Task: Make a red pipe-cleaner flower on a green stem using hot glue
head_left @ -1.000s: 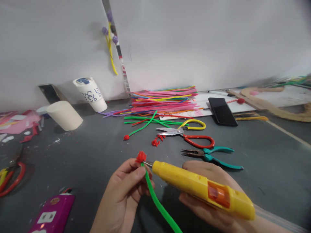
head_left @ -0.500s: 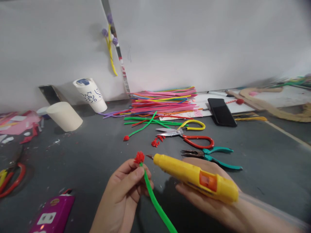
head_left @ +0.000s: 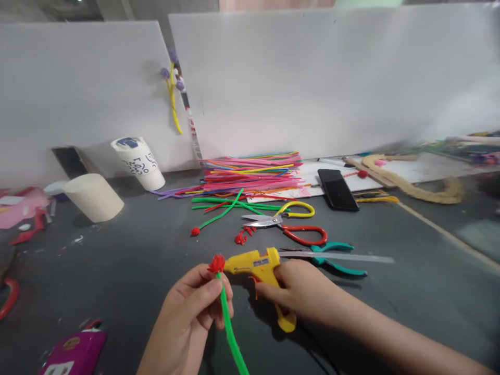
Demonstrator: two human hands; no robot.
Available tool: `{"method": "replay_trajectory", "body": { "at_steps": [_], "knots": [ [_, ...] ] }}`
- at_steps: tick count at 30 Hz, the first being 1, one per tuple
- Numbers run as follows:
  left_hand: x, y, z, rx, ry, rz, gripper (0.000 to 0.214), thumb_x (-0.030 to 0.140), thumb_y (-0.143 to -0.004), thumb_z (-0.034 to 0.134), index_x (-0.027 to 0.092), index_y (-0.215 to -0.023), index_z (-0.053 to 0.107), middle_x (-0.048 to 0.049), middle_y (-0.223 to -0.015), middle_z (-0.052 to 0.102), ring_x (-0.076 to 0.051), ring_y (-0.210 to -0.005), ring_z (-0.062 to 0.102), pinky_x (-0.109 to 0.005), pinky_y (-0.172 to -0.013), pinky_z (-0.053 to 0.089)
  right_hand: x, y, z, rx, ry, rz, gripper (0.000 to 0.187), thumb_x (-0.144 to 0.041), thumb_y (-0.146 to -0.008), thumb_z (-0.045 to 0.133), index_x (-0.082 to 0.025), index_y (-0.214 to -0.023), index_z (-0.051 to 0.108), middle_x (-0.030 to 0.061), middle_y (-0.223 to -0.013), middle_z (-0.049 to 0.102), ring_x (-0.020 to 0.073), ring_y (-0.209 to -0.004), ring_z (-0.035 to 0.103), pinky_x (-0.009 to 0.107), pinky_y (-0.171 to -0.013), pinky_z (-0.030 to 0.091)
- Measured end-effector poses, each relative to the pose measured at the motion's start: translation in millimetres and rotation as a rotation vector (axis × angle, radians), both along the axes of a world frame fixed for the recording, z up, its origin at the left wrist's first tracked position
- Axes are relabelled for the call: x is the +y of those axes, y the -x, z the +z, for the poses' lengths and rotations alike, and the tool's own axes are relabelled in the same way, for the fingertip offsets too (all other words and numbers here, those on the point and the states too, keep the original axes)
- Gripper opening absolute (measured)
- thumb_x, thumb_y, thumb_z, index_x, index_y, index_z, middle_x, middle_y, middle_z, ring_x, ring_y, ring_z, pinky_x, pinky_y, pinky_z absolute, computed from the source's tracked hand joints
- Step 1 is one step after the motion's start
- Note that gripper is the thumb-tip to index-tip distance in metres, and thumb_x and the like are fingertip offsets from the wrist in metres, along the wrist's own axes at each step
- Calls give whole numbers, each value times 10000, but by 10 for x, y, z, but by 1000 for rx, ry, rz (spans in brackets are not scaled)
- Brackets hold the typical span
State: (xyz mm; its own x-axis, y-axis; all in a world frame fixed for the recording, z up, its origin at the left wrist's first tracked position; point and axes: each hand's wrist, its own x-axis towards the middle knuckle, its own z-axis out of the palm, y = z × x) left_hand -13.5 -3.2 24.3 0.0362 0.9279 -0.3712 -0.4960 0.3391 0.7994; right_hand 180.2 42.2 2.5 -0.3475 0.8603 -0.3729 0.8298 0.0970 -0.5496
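Observation:
Between the thumb and fingers of my left hand [head_left: 191, 307] is a pipe-cleaner flower, its green stem [head_left: 229, 325] hanging down toward me and its red head [head_left: 216, 264] just above the fingertips. My right hand [head_left: 300, 286] is wrapped round the handle of a yellow glue gun [head_left: 253, 263], with a finger near the orange trigger. The gun's nozzle points left and is right at the red head; whether it touches, I cannot tell. A clear glue stick [head_left: 351, 257] juts from the gun's rear.
Beyond my hands lie scissors [head_left: 297, 221], teal pliers [head_left: 332, 258], red scraps [head_left: 241, 237] and another red-tipped green stem [head_left: 214, 219]. Farther back are colourful pipe cleaners [head_left: 253, 174] and a black phone [head_left: 338, 188]. A cream cylinder [head_left: 94, 198], white cup [head_left: 138, 164] and purple box [head_left: 76, 349] are leftward.
The glue gun has turned from lying flat along my right palm to being gripped by its handle, and its nozzle has come closer to the red head. The view has tilted up.

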Motion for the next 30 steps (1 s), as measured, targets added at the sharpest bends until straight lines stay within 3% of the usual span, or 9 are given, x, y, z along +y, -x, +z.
{"method": "replay_trajectory", "body": {
  "at_steps": [4,6,9,12,15,22,25,30],
  "knots": [
    [7,-10,9,-12,-4,-11,79,227,-667,799,189,-729,767,3,-615,653,-85,-521,548,-161,-487,442,61,-6,141,-192,-163,105,516,-509,-888,525,-151,-539,652,85,-518,615,209,-508,595,282,-480,278],
    [4,-16,8,-9,9,-5,107,244,-631,823,186,-698,763,0,-602,653,-88,-508,543,-164,-473,437,183,-5,201,-236,-247,121,416,-437,-920,527,-152,-669,696,74,-612,663,212,-595,634,278,-516,342],
    [-2,-31,16,2,16,-15,121,251,-618,829,176,-666,747,-2,-600,652,-86,-502,538,-164,-468,434,425,33,232,-277,-369,134,179,-278,-943,549,-152,-975,673,56,-909,698,204,-862,653,322,-732,483],
    [5,-55,33,8,20,-24,121,231,-616,825,163,-645,729,4,-593,642,-80,-495,531,-157,-454,422,615,124,169,-327,-405,162,248,-323,-950,571,-161,-1135,604,71,-1140,630,204,-976,630,414,-843,530],
    [24,-67,34,0,33,-2,141,227,-581,841,169,-664,742,7,-580,645,-84,-482,533,-162,-448,430,694,228,40,-374,-418,155,288,-324,-946,579,-168,-1189,581,90,-1202,602,214,-998,625,415,-843,539],
    [27,-38,-24,-7,29,-35,141,244,-593,839,166,-660,744,11,-573,634,-76,-476,517,-158,-447,425,765,293,-135,-293,-440,154,303,-321,-941,588,-160,-1196,578,96,-1207,598,220,-1009,622,418,-848,536],
    [32,-37,-23,1,20,-33,114,240,-621,823,170,-665,744,12,-583,643,-77,-485,525,-159,-456,430,758,235,-42,-180,-445,140,274,-329,-945,582,-157,-1158,591,77,-1145,622,202,-950,637,403,-808,548],
    [34,-55,-16,44,26,43,102,232,-657,807,165,-725,770,-34,-787,751,-112,-662,645,-167,-629,510,488,133,255,144,-457,235,72,-124,-881,566,-151,-830,608,-22,-755,623,89,-655,579,191,-590,455]
  ]
}}
